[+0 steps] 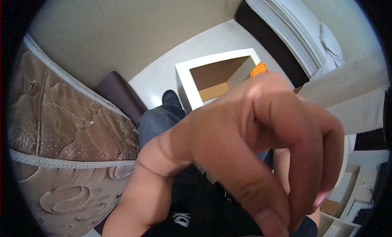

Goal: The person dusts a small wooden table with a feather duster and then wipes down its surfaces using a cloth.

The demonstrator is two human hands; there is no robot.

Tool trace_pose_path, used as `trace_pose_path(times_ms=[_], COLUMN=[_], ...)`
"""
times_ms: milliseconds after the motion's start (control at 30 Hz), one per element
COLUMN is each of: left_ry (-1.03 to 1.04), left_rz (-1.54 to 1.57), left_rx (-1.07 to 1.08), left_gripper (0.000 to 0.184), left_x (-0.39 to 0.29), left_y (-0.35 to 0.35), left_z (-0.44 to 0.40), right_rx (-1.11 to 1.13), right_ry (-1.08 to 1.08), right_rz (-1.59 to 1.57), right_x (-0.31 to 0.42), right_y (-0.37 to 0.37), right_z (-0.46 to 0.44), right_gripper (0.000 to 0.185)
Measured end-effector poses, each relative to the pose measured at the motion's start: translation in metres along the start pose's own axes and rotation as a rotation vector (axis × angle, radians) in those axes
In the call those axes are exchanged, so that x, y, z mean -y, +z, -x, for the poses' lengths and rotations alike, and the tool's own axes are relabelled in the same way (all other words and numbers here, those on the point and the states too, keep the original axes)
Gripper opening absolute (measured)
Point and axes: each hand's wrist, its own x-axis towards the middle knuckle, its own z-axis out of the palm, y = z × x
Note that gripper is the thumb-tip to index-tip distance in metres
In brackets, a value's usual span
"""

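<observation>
My left hand [261, 143] fills the middle of the head view, very close to the camera. Its fingers curl down and the thumb presses toward the index fingertip in a pinch. Whatever lies between these tips, if anything, is too hidden to name. Behind the curled fingers a strip of skin [281, 165] shows, apparently part of my right arm; the fingers of my right hand are hidden. Past my left knuckles stands a white open box-like cabinet frame [185, 74] with a brown inside. A small orange thing [258, 69] shows at its right edge, partly covered by my hand.
A brown patterned mattress [77, 122] leans along the left side. One dark shoe [170, 97] rests on the pale floor [157, 78]. A blurred light board [347, 84] juts in from the right. White folded bedding [298, 29] lies at upper right, with shelves [347, 192] at lower right.
</observation>
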Motion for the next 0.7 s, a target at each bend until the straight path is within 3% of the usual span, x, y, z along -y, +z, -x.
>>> trace_pose_path(times_ms=[100, 167, 400, 500, 700], left_ry=[0.023, 0.037, -0.025, -0.076, -0.119], left_rz=[0.015, 0.022, 0.022, -0.013, -0.113], left_rx=[0.045, 0.059, 0.059, 0.051, 0.027], left_gripper=[0.032, 0.031, 0.03, 0.029, 0.029], left_x=[0.005, 0.008, 0.019, 0.017, 0.014], left_y=[0.009, 0.013, 0.011, 0.008, 0.001], left_z=[-0.003, -0.002, 0.014, 0.021, 0.023], right_rx=[0.051, 0.195, 0.231, 0.194, 0.169], right_ry=[0.039, 0.098, 0.155, 0.142, 0.093], right_rz=[-0.109, 0.093, 0.137, 0.152, 0.227], right_x=[-0.045, -0.034, -0.042, -0.06, 0.018], right_y=[0.006, -0.025, -0.045, -0.026, -0.039], right_z=[0.007, 0.039, 0.092, 0.067, 0.059], right_gripper=[0.05, 0.047, 0.049, 0.046, 0.048])
